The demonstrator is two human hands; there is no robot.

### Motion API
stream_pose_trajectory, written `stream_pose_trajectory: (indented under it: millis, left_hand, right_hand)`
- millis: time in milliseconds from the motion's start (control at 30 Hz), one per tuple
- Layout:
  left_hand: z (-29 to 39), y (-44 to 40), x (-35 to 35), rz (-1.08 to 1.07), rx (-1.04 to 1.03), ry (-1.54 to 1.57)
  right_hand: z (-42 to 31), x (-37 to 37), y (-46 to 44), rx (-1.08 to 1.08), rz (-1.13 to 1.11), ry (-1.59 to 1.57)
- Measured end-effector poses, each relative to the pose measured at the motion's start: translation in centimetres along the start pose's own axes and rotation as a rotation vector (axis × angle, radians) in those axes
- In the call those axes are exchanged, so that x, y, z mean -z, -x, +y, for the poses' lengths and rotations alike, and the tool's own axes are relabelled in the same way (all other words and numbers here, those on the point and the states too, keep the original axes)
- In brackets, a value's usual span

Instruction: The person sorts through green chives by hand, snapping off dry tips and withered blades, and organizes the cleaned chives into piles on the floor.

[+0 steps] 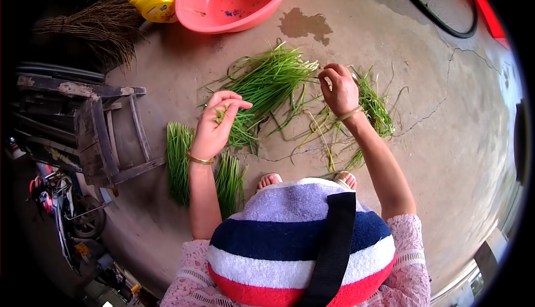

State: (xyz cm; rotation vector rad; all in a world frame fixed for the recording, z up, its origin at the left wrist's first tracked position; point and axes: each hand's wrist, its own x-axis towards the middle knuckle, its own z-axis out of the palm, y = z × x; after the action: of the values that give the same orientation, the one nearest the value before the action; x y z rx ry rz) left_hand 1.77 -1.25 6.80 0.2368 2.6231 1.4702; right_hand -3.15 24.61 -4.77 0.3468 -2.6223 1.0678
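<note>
My left hand [214,123] is closed around a small bunch of garlic chives [222,113], whose ends poke out by the thumb. Past it lies a large pile of long green chives [267,78], pale ends to the right. At those ends is my right hand [339,91], thumb and fingers pinched together; what they hold, if anything, is too small to make out. Under and beside the right wrist spreads a loose heap of chive scraps [376,106]. Two neat chive bundles, one on the left [179,162] and another [228,183], lie near my left forearm.
A pink basin [234,25] stands at the far side, beside a yellow jug [157,1] and a twig broom [95,25]. To the left is a worn wooden chair [106,134]. A black hose [440,20] curves at the upper right. My feet [270,180] are close by.
</note>
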Motion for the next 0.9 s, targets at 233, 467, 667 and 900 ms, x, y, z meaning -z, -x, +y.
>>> stream_pose_trajectory:
  millis: [233,467,667,900]
  left_hand:
    - [0.3,0.5,0.1,-0.037,0.185,0.197]
    - [2.0,0.0,-0.7,0.052,0.262,0.151]
    - [5.1,-1.6,-3.6,0.05,-0.057,-0.004]
    - [3.3,-3.0,-7.5,-0.025,-0.173,-0.101]
  right_hand:
    - [-2.1,5.4,1.0,-0.529,0.006,-0.707]
    - [-1.1,9.0,2.1,-0.78,0.134,-1.352]
    - [-3.3,7.4,2.5,-0.741,0.038,-1.21]
    - [-5.6,5.2,2.6,-0.782,-0.083,-1.192]
